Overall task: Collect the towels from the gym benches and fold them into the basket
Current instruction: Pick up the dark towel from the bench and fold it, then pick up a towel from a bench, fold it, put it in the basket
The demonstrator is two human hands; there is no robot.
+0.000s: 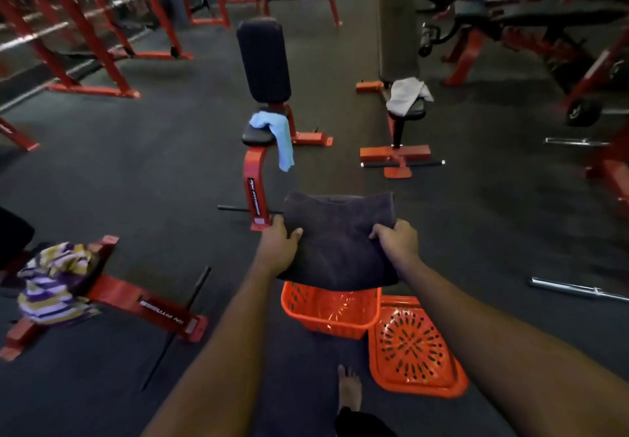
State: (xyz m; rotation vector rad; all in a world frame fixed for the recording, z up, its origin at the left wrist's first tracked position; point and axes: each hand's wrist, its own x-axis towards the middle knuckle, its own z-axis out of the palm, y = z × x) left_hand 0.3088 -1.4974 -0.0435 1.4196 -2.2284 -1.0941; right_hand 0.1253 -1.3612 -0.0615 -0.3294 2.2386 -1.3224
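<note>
A folded dark grey towel [338,239] hangs in the air between both hands, just above the orange basket [330,310] on the floor. My left hand [280,246] grips its left edge and my right hand [398,241] grips its right edge. A light blue towel [277,135] drapes over the seat of the upright bench [263,62] ahead. On the bench [398,38] to the right lies a white towel [406,94]. A purple, yellow and white striped towel [54,283] sits on the bench at the far left.
The orange basket lid [412,344] lies flat on the floor right of the basket. My bare foot [349,389] stands just behind. A steel bar [578,288] lies on the floor at right. Red racks and machines line the back and sides.
</note>
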